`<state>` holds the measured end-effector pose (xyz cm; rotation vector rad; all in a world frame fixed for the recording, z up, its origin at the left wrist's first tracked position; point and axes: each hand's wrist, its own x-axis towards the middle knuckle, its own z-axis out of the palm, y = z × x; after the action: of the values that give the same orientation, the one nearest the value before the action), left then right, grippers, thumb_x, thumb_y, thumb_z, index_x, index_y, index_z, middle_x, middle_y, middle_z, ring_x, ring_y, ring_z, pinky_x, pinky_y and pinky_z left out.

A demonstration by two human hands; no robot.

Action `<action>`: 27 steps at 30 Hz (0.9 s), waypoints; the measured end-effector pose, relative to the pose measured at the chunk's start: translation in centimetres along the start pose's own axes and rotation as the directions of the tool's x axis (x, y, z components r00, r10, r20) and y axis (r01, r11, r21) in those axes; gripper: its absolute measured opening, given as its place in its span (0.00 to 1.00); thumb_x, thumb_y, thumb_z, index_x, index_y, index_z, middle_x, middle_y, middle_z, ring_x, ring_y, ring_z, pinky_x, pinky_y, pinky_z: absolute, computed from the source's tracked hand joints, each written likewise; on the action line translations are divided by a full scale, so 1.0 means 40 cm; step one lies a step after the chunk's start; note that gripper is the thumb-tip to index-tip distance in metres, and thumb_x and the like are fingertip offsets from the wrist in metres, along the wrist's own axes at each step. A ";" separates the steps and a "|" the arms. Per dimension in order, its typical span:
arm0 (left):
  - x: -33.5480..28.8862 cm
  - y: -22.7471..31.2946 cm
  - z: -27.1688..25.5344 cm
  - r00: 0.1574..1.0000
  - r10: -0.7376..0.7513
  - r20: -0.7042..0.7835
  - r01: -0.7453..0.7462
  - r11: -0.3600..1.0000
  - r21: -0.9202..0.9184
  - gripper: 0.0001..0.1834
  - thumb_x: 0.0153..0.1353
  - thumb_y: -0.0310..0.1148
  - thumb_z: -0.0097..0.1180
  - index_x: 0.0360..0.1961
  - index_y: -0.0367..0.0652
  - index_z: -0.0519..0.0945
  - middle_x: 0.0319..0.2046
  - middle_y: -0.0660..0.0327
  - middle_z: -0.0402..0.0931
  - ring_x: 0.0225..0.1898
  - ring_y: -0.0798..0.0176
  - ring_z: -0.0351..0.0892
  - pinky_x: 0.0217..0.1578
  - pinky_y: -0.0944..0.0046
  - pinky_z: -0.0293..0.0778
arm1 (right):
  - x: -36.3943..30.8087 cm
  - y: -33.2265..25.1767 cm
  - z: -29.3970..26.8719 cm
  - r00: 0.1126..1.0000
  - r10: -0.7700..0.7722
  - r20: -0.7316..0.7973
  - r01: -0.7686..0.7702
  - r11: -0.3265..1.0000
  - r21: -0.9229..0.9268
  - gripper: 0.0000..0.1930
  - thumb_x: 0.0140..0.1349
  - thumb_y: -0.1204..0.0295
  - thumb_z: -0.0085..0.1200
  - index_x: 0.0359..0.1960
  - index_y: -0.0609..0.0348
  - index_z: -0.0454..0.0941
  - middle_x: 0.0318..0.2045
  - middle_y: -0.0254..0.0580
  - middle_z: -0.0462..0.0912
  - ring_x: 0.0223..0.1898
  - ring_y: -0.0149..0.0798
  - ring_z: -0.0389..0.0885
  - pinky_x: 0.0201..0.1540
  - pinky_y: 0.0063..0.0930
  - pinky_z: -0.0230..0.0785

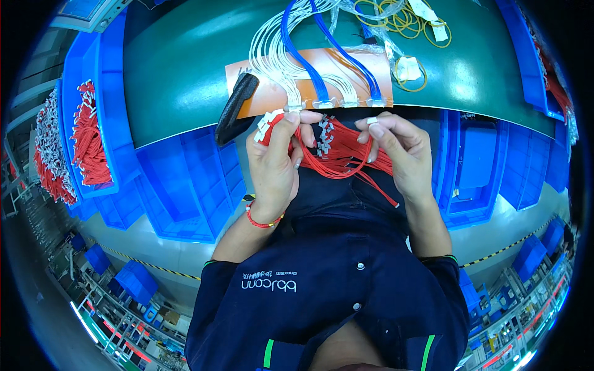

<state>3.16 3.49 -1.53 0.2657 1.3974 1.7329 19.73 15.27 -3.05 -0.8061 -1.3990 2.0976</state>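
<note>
My left hand (276,154) is closed around a few red cables (266,131) whose white connectors stick out on its left side. Its thumb and index finger press at the table's edge, by the white end connector of a white wire bundle (266,49). Between the fingertips of my right hand (405,151), a small white connector (372,120) is pinched; a red cable (337,175) loops between the hands. Below the edge, a bundle of red wires (352,141) with white connectors lies on my lap. Two blue wire bundles (304,62) run across an orange-brown sheet (247,102) to connectors at its near edge.
A black padded bar (237,108) juts over the table's edge. Yellow rubber bands (405,15) and clear plastic lie at the back of the green table (179,74). Blue bins (185,179) stand below on both sides; a left one holds red cables (91,139).
</note>
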 end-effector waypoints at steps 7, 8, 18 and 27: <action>0.012 0.023 -0.037 0.987 -0.073 0.143 0.063 0.995 0.074 0.19 0.74 0.36 0.46 0.47 0.30 0.82 0.31 0.59 0.81 0.16 0.78 0.59 0.18 0.76 0.55 | 0.016 0.001 0.013 0.989 -0.019 -0.150 0.016 1.000 -0.015 0.12 0.70 0.70 0.53 0.42 0.70 0.83 0.29 0.41 0.84 0.24 0.24 0.76 0.27 0.18 0.69; 0.013 0.027 -0.042 0.983 -0.086 0.161 0.069 0.992 0.103 0.19 0.74 0.36 0.46 0.48 0.30 0.82 0.33 0.58 0.82 0.16 0.78 0.59 0.18 0.76 0.55 | 0.017 0.001 0.016 0.987 -0.017 -0.157 0.016 1.000 -0.011 0.12 0.70 0.70 0.53 0.42 0.70 0.83 0.28 0.41 0.84 0.24 0.24 0.76 0.27 0.18 0.69; -0.024 0.029 -0.074 0.974 -0.190 0.125 0.185 0.981 0.050 0.21 0.75 0.35 0.42 0.51 0.25 0.78 0.39 0.50 0.81 0.16 0.76 0.59 0.16 0.75 0.52 | 0.012 0.004 0.040 0.976 0.038 -0.213 -0.018 0.995 0.093 0.13 0.70 0.69 0.53 0.41 0.68 0.83 0.27 0.38 0.83 0.27 0.24 0.77 0.28 0.17 0.68; -0.025 0.030 -0.079 0.966 -0.205 0.155 0.197 0.978 0.064 0.23 0.76 0.37 0.39 0.51 0.25 0.77 0.38 0.54 0.80 0.18 0.77 0.61 0.15 0.76 0.50 | 0.010 0.004 0.057 0.965 0.108 -0.238 -0.035 0.956 0.292 0.13 0.70 0.68 0.55 0.42 0.67 0.84 0.28 0.38 0.83 0.29 0.26 0.78 0.33 0.20 0.71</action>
<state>1.16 0.60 -1.22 0.2739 1.3030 1.4799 17.83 14.02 -2.61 -0.9738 -0.9208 2.1004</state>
